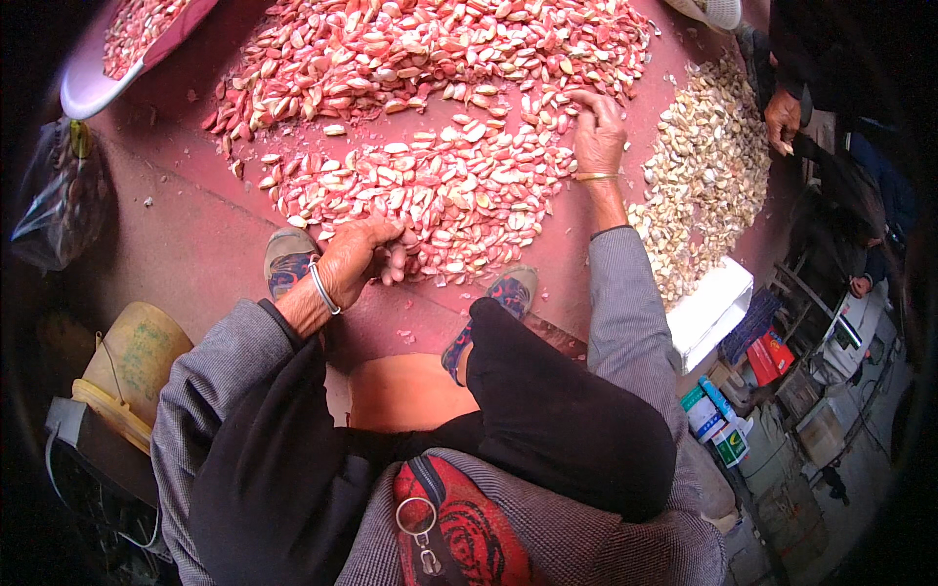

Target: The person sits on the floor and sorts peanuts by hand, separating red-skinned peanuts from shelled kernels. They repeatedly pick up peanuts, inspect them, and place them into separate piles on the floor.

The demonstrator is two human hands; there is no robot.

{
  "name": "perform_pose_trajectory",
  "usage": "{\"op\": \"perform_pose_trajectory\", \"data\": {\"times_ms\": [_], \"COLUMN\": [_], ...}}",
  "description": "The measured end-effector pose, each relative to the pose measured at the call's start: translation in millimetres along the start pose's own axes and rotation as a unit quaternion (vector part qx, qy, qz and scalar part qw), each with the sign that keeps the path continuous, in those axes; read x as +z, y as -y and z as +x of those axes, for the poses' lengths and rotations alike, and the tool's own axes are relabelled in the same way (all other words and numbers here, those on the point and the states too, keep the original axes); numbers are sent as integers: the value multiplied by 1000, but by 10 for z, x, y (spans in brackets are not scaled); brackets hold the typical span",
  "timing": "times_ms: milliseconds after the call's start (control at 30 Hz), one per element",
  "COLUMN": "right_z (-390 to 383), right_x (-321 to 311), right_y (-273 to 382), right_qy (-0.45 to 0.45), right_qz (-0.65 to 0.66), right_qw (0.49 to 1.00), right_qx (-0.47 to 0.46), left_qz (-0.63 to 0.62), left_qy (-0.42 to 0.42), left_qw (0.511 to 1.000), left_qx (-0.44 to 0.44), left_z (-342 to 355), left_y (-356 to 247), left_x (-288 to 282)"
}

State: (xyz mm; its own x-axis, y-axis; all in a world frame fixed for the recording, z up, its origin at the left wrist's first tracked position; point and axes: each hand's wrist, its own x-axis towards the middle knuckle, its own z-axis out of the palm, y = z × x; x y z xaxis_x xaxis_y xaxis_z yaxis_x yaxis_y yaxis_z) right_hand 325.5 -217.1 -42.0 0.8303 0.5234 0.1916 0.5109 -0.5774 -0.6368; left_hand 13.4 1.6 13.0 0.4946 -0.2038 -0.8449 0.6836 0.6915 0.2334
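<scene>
A spread of red-and-white cloves, apparently garlic (459,186), covers the reddish floor before me, with a thicker heap of the same cloves (430,49) behind it. My left hand (362,259), with a silver bangle at the wrist, rests at the spread's near left edge. Its fingers are curled in; whatever they may hold is hidden. At the right edge of the spread is my right hand (599,137), palm down, a thin gold-coloured bangle on its wrist. Its index finger reaches over the red cloves, apart from the thumb. Further right lies a pile of paler, off-white cloves (708,156).
A pale-rimmed basin (83,88) of red cloves stands far left, near a clear plastic bag (63,195). Left of my leg is a yellowish bucket (137,356). A white box (713,308) borders the pale pile. Another person's hand (782,119) hangs beside that pile.
</scene>
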Motion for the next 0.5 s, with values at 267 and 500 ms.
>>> {"op": "perform_pose_trajectory", "data": {"times_ms": [267,500], "right_z": [-114,-88], "right_x": [67,28], "right_y": [14,38], "right_qy": [41,75], "right_qz": [-124,-38], "right_qw": [991,994], "right_qx": [-35,65], "left_qz": [-4,-10], "left_qy": [-1,0], "left_qw": [1000,1000], "left_qx": [-3,-3], "left_z": [-4,-6], "left_y": [-16,-9], "left_x": [-12,8]}}
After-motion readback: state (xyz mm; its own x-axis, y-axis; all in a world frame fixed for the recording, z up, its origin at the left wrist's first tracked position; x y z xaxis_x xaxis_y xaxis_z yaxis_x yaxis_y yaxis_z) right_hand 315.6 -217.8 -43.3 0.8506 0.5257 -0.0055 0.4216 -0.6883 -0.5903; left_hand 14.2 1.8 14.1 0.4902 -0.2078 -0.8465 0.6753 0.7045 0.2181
